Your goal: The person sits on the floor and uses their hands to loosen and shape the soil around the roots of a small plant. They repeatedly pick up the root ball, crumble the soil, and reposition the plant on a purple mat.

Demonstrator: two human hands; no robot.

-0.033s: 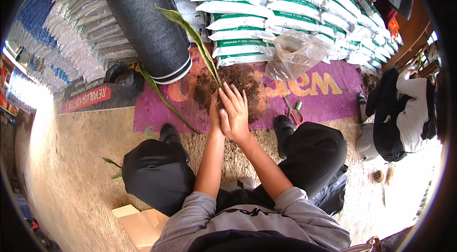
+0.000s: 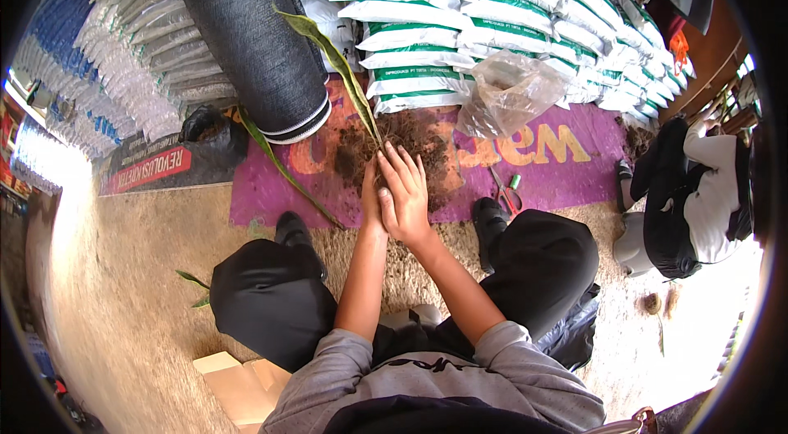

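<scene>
A snake plant [image 2: 351, 89] with a long, yellow-edged green leaf stands tilted to the left, its base between my two hands. My left hand [image 2: 371, 198] is closed against the root end from the left, its fingers partly hidden. From the right, my right hand [image 2: 401, 193] presses over the same clump, its fingers extended and close together. Thin roots show at the fingertips. Around and beyond my hands lies loose dark soil [image 2: 420, 139] on a purple printed banner [image 2: 566, 186]. To the left rests another long snake plant leaf [image 2: 285, 167].
Red-handled scissors [image 2: 509, 202] and a green spool [image 2: 515, 181] lie to the right. Behind are a crumpled clear plastic bag [image 2: 510, 93], stacked white sacks [image 2: 419, 15] and a big black roll [image 2: 254, 40]. Another person [image 2: 698, 188] sits at the far right.
The leaf's tip has shifted very slightly to the right. My hands stay around the root end.
</scene>
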